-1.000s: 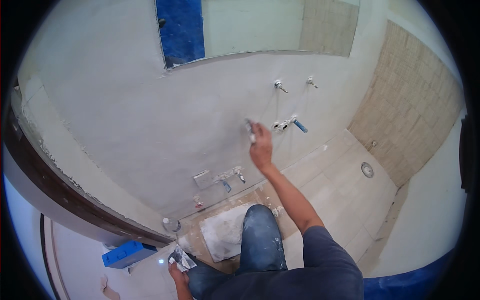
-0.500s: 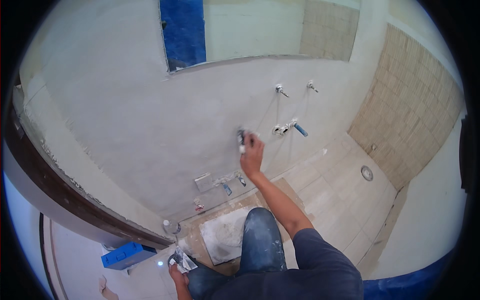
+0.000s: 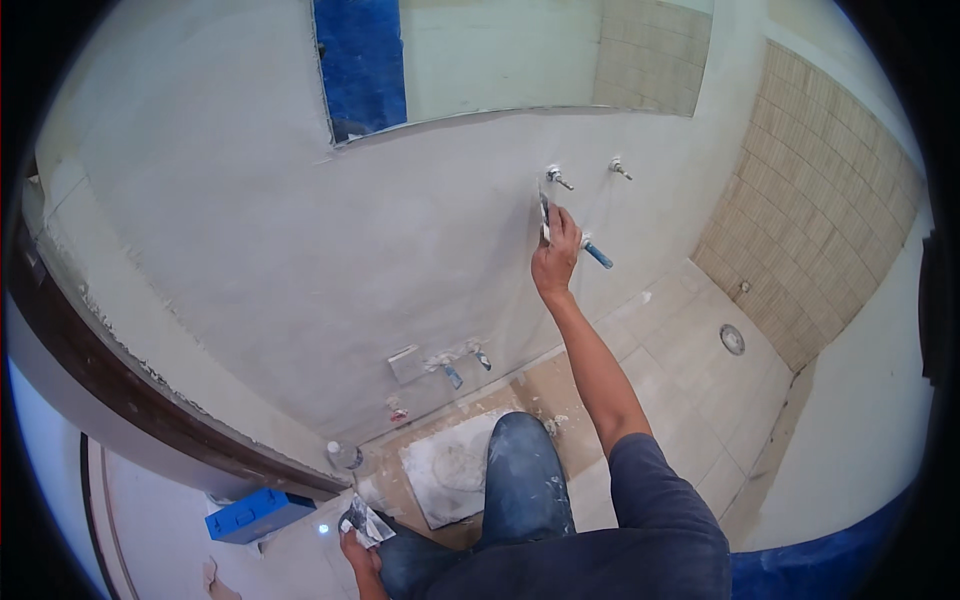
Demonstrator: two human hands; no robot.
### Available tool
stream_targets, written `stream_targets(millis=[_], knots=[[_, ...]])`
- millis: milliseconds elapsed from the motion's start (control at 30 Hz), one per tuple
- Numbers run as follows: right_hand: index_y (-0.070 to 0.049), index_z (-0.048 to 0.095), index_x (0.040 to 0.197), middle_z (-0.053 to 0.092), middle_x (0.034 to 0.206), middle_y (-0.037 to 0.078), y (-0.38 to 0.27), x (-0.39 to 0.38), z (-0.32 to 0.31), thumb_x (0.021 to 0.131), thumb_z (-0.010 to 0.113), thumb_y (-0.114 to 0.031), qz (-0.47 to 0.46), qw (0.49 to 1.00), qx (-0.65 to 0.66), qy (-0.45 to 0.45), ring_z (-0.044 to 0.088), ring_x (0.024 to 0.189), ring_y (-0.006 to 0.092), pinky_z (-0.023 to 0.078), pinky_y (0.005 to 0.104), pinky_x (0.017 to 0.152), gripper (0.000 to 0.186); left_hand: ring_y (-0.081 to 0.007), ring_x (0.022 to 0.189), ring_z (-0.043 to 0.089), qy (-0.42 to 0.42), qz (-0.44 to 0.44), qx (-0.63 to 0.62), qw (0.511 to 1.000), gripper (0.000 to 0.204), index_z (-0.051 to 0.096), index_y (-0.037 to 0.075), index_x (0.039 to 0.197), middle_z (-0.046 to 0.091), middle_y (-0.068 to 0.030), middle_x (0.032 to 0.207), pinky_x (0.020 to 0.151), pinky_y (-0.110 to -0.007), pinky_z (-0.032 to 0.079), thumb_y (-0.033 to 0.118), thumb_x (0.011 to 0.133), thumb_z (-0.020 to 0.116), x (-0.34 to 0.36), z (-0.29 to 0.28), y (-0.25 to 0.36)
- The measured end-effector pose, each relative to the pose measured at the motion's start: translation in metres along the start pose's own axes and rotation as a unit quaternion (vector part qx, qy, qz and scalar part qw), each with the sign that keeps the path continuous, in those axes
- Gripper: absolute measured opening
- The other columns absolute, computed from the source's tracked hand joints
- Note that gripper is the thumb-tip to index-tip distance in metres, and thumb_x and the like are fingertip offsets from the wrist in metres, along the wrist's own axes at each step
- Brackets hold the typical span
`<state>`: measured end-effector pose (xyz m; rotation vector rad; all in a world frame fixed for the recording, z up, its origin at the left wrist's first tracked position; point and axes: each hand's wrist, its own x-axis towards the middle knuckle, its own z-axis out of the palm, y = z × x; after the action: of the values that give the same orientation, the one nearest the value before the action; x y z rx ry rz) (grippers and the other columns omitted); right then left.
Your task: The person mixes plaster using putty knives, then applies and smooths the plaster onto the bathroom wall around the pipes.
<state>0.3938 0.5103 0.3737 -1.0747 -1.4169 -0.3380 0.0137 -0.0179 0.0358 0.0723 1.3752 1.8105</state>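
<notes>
My right hand (image 3: pixel 555 255) grips a putty knife (image 3: pixel 544 211) with white compound, held at the pale plastered wall (image 3: pixel 260 250) just below the left of two upper valve stems (image 3: pixel 561 180). A blue pipe stub (image 3: pixel 599 254) sticks out to the right of my hand, and part of its fitting is hidden behind the fingers. My left hand (image 3: pixel 356 545) is closed on a metal spatula (image 3: pixel 366 523) loaded with white compound, low by my knee. Lower on the wall are more plastered fittings with blue stubs (image 3: pixel 452 376) and a small white plate (image 3: pixel 406 363).
A mirror (image 3: pixel 500 60) is above. Cardboard (image 3: pixel 560 450) with a dusty white slab (image 3: pixel 440 470) lies under me. A bottle (image 3: pixel 343 455) and blue case (image 3: pixel 255 515) stand by the dark doorframe (image 3: pixel 150 400). A drain (image 3: pixel 731 339) and tiled wall (image 3: pixel 800 200) are at right.
My right hand dipped down and left along the wall, then moved up and right toward the upper valves with the putty knife. My left hand stays in about the same place.
</notes>
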Motion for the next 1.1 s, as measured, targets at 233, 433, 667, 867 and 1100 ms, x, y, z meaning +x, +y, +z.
stream_targets(millis=[233, 433, 667, 867, 1100], knots=[[-0.007, 0.049, 0.152, 0.051, 0.141, 0.019, -0.055, -0.052, 0.04, 0.076, 0.063, 0.007, 0.048, 0.999, -0.017, 0.01, 0.049, 0.124, 0.0399, 0.039, 0.0495, 0.108, 0.078, -0.0209, 0.075, 0.072, 0.015, -0.009, 0.002, 1.0, 0.029, 0.058, 0.012, 0.125, 0.071, -0.0049, 0.099, 0.043, -0.033, 0.048, 0.02, 0.099, 0.049, 0.001, 0.01, -0.002], [-0.004, 0.05, 0.15, 0.05, 0.14, 0.018, -0.123, -0.154, 0.033, 0.072, 0.063, 0.008, 0.03, 0.994, 0.03, -0.105, 0.049, 0.121, 0.0409, 0.041, 0.0479, 0.106, 0.081, -0.0212, 0.074, 0.071, 0.001, -0.015, 0.016, 1.0, 0.029, 0.058, 0.013, 0.125, 0.071, -0.0042, 0.099, 0.043, -0.034, 0.047, 0.02, 0.099, 0.049, 0.005, 0.004, -0.004], [-0.001, 0.056, 0.142, 0.059, 0.133, 0.021, -0.037, -0.141, 0.025, 0.098, 0.056, -0.008, 0.272, 0.959, 0.072, -0.022, 0.054, 0.123, 0.0415, 0.043, 0.0474, 0.105, 0.045, -0.0211, 0.075, 0.071, -0.003, -0.007, 0.016, 1.0, 0.03, 0.059, 0.013, 0.125, 0.071, -0.003, 0.1, 0.045, -0.035, 0.048, 0.022, 0.099, 0.049, 0.003, 0.006, -0.002], [0.004, 0.053, 0.143, 0.056, 0.137, 0.024, 0.005, -0.096, 0.032, 0.105, 0.05, -0.022, 0.364, 0.931, 0.029, -0.029, 0.053, 0.127, 0.0425, 0.042, 0.0482, 0.108, 0.046, -0.0203, 0.077, 0.071, 0.03, -0.01, -0.004, 0.999, 0.031, 0.059, 0.014, 0.127, 0.071, -0.0026, 0.102, 0.047, -0.035, 0.046, 0.021, 0.098, 0.048, 0.001, -0.003, -0.005], [0.002, 0.048, 0.148, 0.051, 0.143, 0.023, -0.003, -0.084, 0.043, 0.106, 0.048, -0.026, 0.416, 0.909, -0.002, -0.037, 0.053, 0.129, 0.0427, 0.041, 0.0492, 0.11, 0.051, -0.0199, 0.077, 0.07, -0.006, -0.003, -0.009, 1.0, 0.033, 0.058, 0.014, 0.129, 0.071, -0.0033, 0.104, 0.047, -0.034, 0.046, 0.021, 0.098, 0.049, 0.004, -0.003, -0.004]])
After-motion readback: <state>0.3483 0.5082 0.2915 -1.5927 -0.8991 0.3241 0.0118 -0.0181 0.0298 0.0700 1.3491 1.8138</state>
